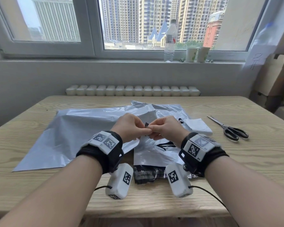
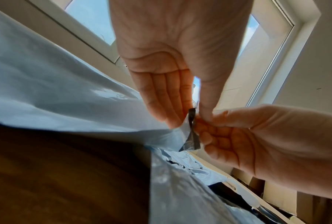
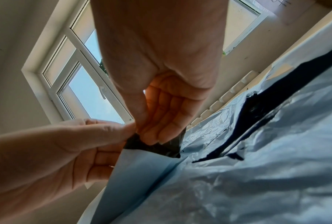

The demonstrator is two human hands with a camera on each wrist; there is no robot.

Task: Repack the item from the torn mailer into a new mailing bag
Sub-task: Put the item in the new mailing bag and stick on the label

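Note:
A large smooth grey new mailing bag (image 1: pixel 69 133) lies on the left of the wooden table (image 1: pixel 236 161). Its near right corner (image 1: pixel 146 125) is lifted, and the dark inner face (image 2: pixel 191 136) shows there. My left hand (image 1: pixel 138 128) pinches the pale outer layer (image 2: pixel 180 128) of that corner. My right hand (image 1: pixel 156 128) pinches the dark layer (image 3: pixel 153 147) beside it, and the fingertips of both hands meet. The crumpled torn mailer (image 1: pixel 154 154) lies under my wrists. A dark wrapped item (image 1: pixel 146 175) sticks out of its near end.
Black-handled scissors (image 1: pixel 231 130) lie on the table to the right. A white flat piece (image 1: pixel 198 126) rests just right of the torn mailer. A water bottle (image 1: pixel 170 41) and two paper cups (image 1: pixel 197 54) stand on the window sill beyond the table.

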